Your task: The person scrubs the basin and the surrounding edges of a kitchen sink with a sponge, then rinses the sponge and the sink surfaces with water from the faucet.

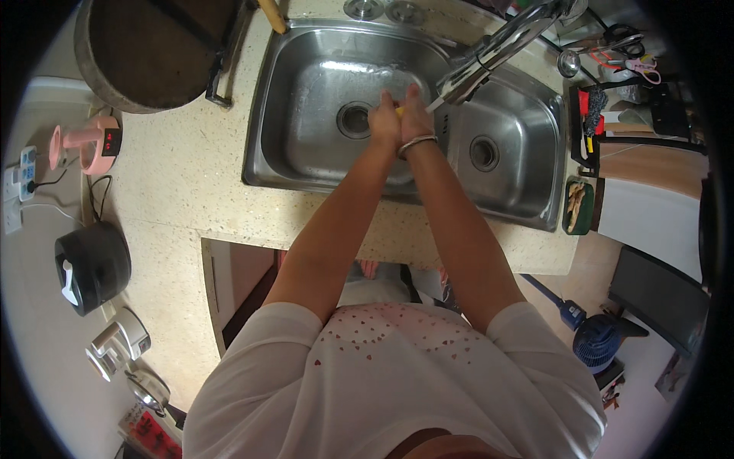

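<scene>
Both of my hands are together over the right part of the large stainless steel sink basin. My left hand and my right hand, which has a bracelet at its wrist, close around a small yellow object. Mostly hidden by the fingers, it cannot be told more exactly. The chrome faucet reaches in from the upper right, and a stream of water falls from its spout onto my right hand. The drain lies just left of my hands.
A smaller basin adjoins on the right. A large round pan stands at the upper left. Along the left side are a pink appliance, a black appliance and a white kettle. A green soap dish sits at the right edge.
</scene>
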`<state>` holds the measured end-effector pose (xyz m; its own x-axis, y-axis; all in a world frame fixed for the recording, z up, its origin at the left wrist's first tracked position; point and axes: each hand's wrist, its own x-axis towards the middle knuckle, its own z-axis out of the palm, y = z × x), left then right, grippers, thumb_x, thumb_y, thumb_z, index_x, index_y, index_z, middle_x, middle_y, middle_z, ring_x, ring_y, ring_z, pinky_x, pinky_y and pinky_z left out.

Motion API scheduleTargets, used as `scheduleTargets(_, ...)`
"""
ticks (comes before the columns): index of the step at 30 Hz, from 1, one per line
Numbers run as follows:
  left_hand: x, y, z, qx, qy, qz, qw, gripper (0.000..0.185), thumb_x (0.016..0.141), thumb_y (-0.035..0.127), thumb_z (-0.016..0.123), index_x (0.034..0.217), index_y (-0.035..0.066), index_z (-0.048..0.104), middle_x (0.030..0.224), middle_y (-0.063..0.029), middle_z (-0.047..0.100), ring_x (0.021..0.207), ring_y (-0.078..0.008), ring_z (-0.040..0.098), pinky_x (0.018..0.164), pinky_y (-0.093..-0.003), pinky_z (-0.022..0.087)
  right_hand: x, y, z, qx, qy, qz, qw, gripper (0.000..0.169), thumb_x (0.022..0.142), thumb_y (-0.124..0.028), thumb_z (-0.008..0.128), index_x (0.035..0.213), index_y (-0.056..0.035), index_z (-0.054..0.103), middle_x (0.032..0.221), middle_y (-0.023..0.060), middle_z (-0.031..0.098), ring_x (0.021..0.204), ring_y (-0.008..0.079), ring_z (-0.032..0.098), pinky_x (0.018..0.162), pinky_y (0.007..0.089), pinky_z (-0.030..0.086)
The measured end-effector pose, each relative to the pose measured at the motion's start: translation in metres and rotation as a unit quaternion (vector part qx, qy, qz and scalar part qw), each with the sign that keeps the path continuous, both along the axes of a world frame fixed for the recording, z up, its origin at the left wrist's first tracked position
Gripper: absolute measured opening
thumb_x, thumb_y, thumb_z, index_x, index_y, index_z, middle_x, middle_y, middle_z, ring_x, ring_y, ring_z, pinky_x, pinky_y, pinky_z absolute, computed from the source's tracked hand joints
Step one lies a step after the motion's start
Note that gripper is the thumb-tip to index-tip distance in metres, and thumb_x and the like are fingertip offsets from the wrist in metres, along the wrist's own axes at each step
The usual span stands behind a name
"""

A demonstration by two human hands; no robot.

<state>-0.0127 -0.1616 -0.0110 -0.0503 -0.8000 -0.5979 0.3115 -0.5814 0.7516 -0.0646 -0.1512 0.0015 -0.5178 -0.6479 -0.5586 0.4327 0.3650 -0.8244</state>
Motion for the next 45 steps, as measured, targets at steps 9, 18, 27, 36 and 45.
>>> scheduleTargets(9,0.008,0.003,-0.014,0.126,0.308,-0.092,0.938,0.045,0.098,0.041,0.046,0.123,0.004,0.051,0.117,-0.0153,0.058,0.104,-0.0255,0.059,0.086,-0.0417,0.049,-0.045,0.003,-0.03,0.002,0.297,0.276,0.914,0.045,0.09,-0.042,0.055,0.106,-0.0002,0.065,0.1,0.0149,0.068,0.091,0.0235,0.065,0.081,0.0343,0.048)
scheduleTargets(18,0.007,-0.005,-0.022,-0.018,0.146,0.002,0.989,0.035,0.09,0.029,0.064,0.118,0.01,0.056,0.108,-0.0072,0.061,0.094,-0.0229,0.062,0.079,-0.0371,0.053,-0.041,0.038,-0.004,-0.088,0.383,0.244,0.886,0.034,0.092,-0.031,0.054,0.116,-0.0081,0.06,0.102,0.0186,0.066,0.093,0.0312,0.065,0.08,0.0398,0.051)
scheduleTargets(27,-0.004,-0.009,-0.002,0.094,0.002,-0.015,0.995,0.066,0.097,0.059,0.036,0.089,-0.002,0.063,0.084,-0.0104,0.065,0.076,-0.0224,0.062,0.072,-0.0372,0.051,-0.014,0.04,0.027,0.066,0.527,0.324,0.783,0.031,0.095,-0.037,0.047,0.107,-0.0091,0.052,0.088,0.0176,0.065,0.083,0.038,0.063,0.073,0.0456,0.05)
scheduleTargets(36,-0.016,0.0,0.005,-0.129,-0.023,-0.139,0.982,0.029,0.09,0.024,0.065,0.107,0.003,0.055,0.098,-0.0077,0.061,0.087,-0.0168,0.059,0.076,-0.0295,0.048,-0.047,0.051,-0.013,0.026,-0.013,0.089,0.996,0.05,0.087,-0.054,0.058,0.119,-0.0153,0.056,0.106,0.0055,0.065,0.092,0.0301,0.063,0.077,0.0455,0.05)
scheduleTargets(45,-0.002,0.018,0.032,-0.369,-0.165,-0.259,0.877,0.044,0.079,-0.002,0.07,0.117,0.0,0.05,0.113,-0.0085,0.06,0.1,-0.0162,0.059,0.09,-0.03,0.048,-0.046,0.042,-0.017,-0.167,-0.526,0.032,0.833,0.052,0.081,-0.055,0.063,0.112,-0.0139,0.06,0.099,0.0056,0.066,0.09,0.0238,0.065,0.074,0.0426,0.054)
